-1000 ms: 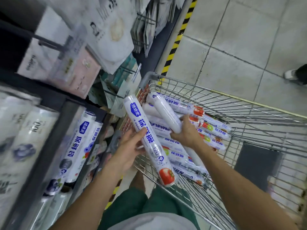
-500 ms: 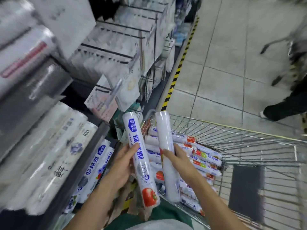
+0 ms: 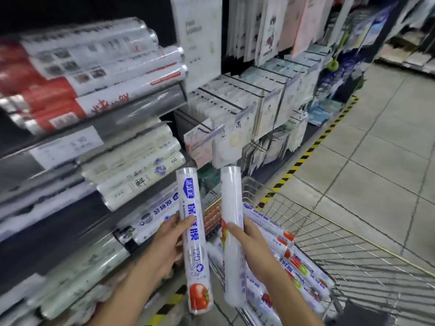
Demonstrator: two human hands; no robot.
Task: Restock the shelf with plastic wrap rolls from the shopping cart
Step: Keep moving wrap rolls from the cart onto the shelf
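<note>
My left hand (image 3: 164,245) grips a white plastic wrap roll (image 3: 194,255) with blue lettering and a red tomato at its lower end, held almost upright. My right hand (image 3: 251,243) grips a second roll (image 3: 231,220), its plain white side facing me, also nearly upright. Both rolls are raised in front of the shelf (image 3: 70,203) on the left, above the near corner of the wire shopping cart (image 3: 353,262). More rolls (image 3: 303,274) of the same kind lie stacked in the cart. Similar blue-lettered rolls (image 3: 153,215) lie on the shelf just left of my left hand.
Higher shelves hold red-and-white foil rolls (image 3: 77,74) and cream-coloured rolls (image 3: 136,175). Hanging packets on pegs (image 3: 247,109) fill the rack ahead. Yellow-black tape (image 3: 303,158) marks the shelf base, with grey tiled floor (image 3: 376,149) to the right.
Both hands have lifted their rolls out of the cart and turned them upright. The view has swung up from the cart towards the shelves.
</note>
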